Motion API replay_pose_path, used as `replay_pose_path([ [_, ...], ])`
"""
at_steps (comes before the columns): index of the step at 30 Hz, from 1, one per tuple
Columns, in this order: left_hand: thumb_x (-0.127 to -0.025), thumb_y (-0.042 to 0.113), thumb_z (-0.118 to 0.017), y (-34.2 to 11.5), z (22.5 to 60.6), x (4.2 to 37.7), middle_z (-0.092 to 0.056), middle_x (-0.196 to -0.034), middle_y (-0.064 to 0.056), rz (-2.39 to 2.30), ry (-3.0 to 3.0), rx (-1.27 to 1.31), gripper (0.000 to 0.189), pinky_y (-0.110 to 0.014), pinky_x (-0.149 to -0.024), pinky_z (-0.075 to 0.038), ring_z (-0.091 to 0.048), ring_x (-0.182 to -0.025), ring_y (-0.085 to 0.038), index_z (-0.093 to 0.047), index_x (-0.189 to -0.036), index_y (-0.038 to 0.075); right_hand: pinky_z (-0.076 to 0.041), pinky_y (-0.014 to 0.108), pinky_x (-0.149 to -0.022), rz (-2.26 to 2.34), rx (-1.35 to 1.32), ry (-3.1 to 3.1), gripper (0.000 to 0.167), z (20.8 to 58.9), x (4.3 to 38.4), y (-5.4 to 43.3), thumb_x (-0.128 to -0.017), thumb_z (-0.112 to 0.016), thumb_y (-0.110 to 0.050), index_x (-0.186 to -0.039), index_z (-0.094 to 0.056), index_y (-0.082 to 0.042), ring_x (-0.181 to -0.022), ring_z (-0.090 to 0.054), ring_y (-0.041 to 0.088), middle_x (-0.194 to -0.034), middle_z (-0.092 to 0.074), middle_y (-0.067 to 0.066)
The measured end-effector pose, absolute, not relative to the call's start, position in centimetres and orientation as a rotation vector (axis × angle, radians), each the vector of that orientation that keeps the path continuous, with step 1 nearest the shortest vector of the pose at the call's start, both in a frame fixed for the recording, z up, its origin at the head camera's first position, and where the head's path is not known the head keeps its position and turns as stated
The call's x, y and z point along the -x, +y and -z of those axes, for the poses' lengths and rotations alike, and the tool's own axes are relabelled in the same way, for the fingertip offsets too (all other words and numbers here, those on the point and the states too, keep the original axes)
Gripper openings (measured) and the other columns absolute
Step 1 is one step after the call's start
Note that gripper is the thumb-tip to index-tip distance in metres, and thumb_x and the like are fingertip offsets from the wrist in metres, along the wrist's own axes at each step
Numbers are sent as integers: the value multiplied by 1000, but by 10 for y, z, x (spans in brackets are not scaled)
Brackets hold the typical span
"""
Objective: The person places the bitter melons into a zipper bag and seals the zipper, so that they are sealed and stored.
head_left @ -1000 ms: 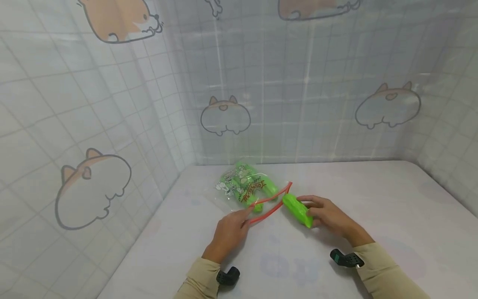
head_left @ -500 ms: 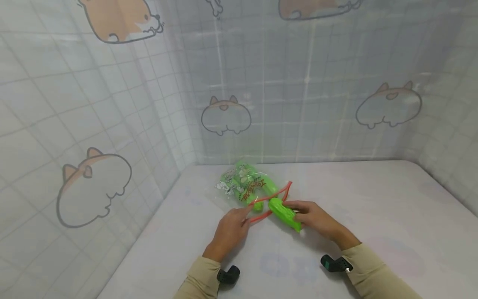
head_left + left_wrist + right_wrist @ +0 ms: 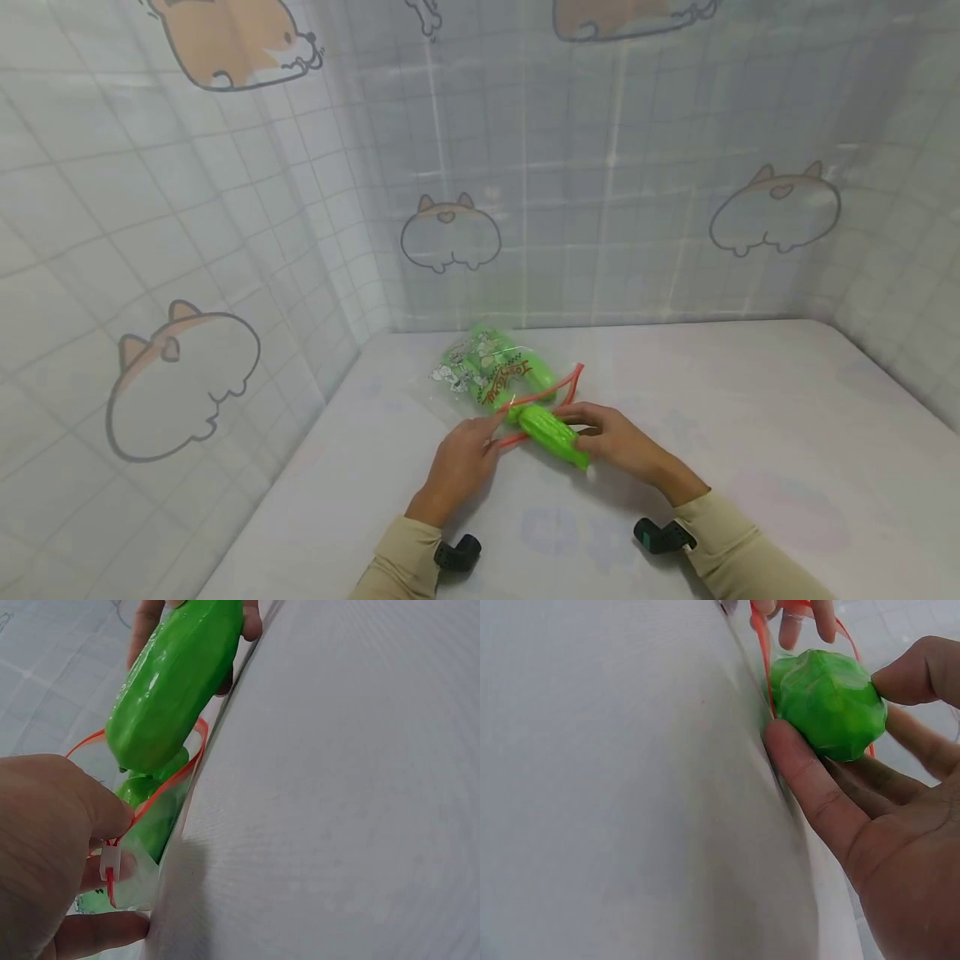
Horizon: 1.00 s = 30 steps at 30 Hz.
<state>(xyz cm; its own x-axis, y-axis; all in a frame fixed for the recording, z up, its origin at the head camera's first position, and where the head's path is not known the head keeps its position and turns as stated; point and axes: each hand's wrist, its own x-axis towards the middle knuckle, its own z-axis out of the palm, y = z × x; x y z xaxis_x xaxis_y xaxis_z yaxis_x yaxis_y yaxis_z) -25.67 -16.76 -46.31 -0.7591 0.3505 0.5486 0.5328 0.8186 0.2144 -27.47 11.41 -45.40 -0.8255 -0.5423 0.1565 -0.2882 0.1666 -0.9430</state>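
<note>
My right hand (image 3: 622, 446) grips a bumpy green toy cucumber (image 3: 551, 432), thumb on one side and fingers on the other. The cucumber's far end is at the mouth of a clear zip bag (image 3: 576, 375) with a red seal. Near that mouth, my left hand (image 3: 459, 462) pinches the bag's edge; in the left wrist view a white slider (image 3: 109, 862) sits on the seal by its fingers. More green cucumber-like pieces (image 3: 540, 379) lie inside the bag, partly covered by its print. The right wrist view shows the cucumber's near end (image 3: 832, 705) between thumb and fingers.
The bag lies on a pale cloth-covered table (image 3: 720, 400), close to the back wall. Walls hung with a checked sheet (image 3: 570, 167) with cartoon dogs enclose the left, back and right. Each wrist carries a black camera (image 3: 459, 553).
My right hand has moved left with the cucumber, bringing its end from beside the red seal to the bag's mouth. My left hand has stayed on the bag's edge.
</note>
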Motion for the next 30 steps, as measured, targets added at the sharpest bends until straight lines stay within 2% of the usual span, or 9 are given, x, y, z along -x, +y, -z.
replay_pose_path([
  [3, -86, 7, -73, -167, 463, 258, -72, -110, -8, 498, -2490, 658, 48, -43, -80, -56, -67, -100, -24, -66, -133, 12, -50, 32, -95, 1727, 821, 2199, 44, 453, 275, 113, -95, -63, -8, -138, -57, -6, -126, -55, 34, -140, -56, 12],
  [10, -83, 4, -75, -166, 462, 259, -66, -95, -4, 495, -2449, 679, 50, -36, -65, -53, -60, -77, -16, -67, -132, 13, -51, 27, -90, 1705, 866, 2243, 41, 455, 276, 108, -96, -61, -8, -137, -60, -5, -119, -60, 31, -138, -58, 14],
  [17, -82, 3, -77, -166, 463, 259, -66, -95, -4, 506, -2445, 674, 50, -36, -64, -53, -61, -77, -16, -69, -130, 13, -50, 26, -88, 1644, 855, 2346, 40, 452, 274, 98, -95, -61, -9, -135, -63, -6, -118, -59, 29, -134, -61, 12],
  [22, -82, 3, -77, -167, 461, 261, -64, -93, -4, 506, -2425, 689, 50, -35, -63, -52, -58, -75, -15, -68, -131, 12, -50, 33, -88, 1584, 876, 2480, 39, 449, 275, 89, -93, -62, -9, -132, -65, -4, -112, -60, 28, -126, -65, 10],
  [26, -83, 4, -76, -168, 461, 261, -63, -92, -4, 491, -2424, 707, 51, -37, -62, -52, -59, -74, -17, -67, -132, 11, -51, 42, -91, 1576, 884, 2544, 39, 451, 276, 81, -93, -65, -9, -131, -64, -2, -111, -62, 30, -126, -65, 13],
  [30, -84, 6, -75, -169, 464, 260, -61, -90, -3, 486, -2455, 708, 52, -35, -61, -51, -56, -71, -15, -65, -134, 12, -51, 45, -92, 1592, 817, 2586, 41, 456, 276, 76, -93, -69, -12, -131, -63, -1, -112, -63, 31, -125, -65, 14],
])
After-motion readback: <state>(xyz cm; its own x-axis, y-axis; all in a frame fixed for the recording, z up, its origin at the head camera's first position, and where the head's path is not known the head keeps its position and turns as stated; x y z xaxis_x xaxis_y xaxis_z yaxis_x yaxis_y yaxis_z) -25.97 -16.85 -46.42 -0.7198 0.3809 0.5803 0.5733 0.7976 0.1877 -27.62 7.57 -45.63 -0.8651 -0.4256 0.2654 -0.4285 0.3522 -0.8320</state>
